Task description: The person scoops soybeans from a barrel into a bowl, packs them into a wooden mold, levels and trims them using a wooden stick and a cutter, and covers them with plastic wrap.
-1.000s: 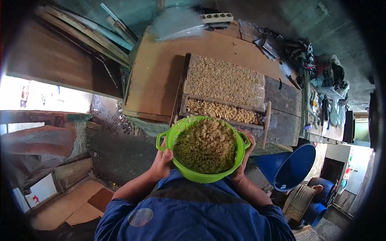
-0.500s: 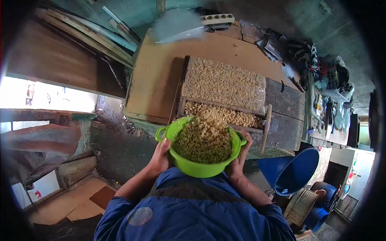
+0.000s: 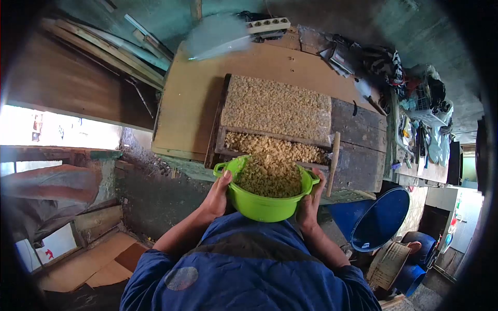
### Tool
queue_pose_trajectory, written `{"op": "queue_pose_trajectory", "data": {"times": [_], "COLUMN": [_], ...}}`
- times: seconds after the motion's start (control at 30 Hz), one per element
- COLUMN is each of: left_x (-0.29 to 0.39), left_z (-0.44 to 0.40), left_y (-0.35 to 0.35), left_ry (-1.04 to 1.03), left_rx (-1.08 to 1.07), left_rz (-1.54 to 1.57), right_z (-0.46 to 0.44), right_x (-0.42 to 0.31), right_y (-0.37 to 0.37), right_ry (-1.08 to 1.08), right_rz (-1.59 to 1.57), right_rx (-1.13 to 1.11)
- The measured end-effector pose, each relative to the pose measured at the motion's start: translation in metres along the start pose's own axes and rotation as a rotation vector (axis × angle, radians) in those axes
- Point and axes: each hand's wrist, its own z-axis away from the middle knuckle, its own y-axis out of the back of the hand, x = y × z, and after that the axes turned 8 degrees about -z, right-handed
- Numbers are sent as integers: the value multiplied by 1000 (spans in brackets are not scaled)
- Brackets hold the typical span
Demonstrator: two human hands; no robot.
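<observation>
The person's left hand (image 3: pixel 218 194) was closed around one side handle of a lime-green plastic basin (image 3: pixel 263 208), its thumb lying along the top. The right hand (image 3: pixel 311 201) was curled closed about the opposite handle, so the basin was held between the two, just in front of the body and at the near edge of a wooden workbench (image 3: pixel 179 114). The basin was tipped away from the person, and its load of crumbly tan granules (image 3: pixel 272 182) ran over the far rim onto a narrow strip of similar granules (image 3: pixel 306 151) within a wooden frame (image 3: pixel 220 141) on the bench. Beyond that strip, across a wooden bar, lay a broad rectangular bed of granules (image 3: pixel 277 106), with what looked like clear film at its right edge. A wooden stick (image 3: pixel 333 165) lay against the right end of the frame, its near end reaching toward the bench edge. At the back of the bench sat a white socket strip (image 3: pixel 268 25), and to the right, below the bench, was a wide-mouthed blue container (image 3: pixel 381 217).
</observation>
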Motion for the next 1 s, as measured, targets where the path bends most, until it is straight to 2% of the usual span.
{"op": "queue_pose_trajectory", "data": {"times": [0.13,0.2,0.27,0.37,0.4,0.47,0.53,0.6,0.67,0.73,0.8,0.87,1.0], "left_x": [-3,-2,-12,-11,-8,-14,-20,-17,-15,-12,-8,-32,-36], "left_z": [0,-8,-22,-16,-15,-15,-35,-36,-29,-28,-20,-45,-47], "left_y": [-11,-20,-13,-21,-25,-28,-28,-33,-50,-58,-72,-56,-69], "left_ry": [-41,-19,-23,-45,-55,-60,-19,-13,78,23,59,40,60], "left_rx": [-53,6,-16,-57,-79,-106,-69,-142,-61,-85,-133,-167,-139], "left_rz": [-17,-46,-34,-25,-12,0,1,-11,42,-41,93,70,25], "right_z": [1,-5,-5,1,-3,-8,-7,1,5,0,2,-9,-7], "right_x": [-25,-33,-24,-28,-27,-26,-23,-21,-28,-52,-48,-48,-50], "right_y": [-4,2,12,14,19,33,36,39,41,34,50,53,68], "right_ry": [79,-68,12,117,108,-55,-32,24,-15,83,53,12,2], "right_rz": [3,16,141,88,88,1,12,5,-11,8,117,43,-4], "right_rx": [28,2,40,46,48,13,53,99,121,63,77,101,90]}}
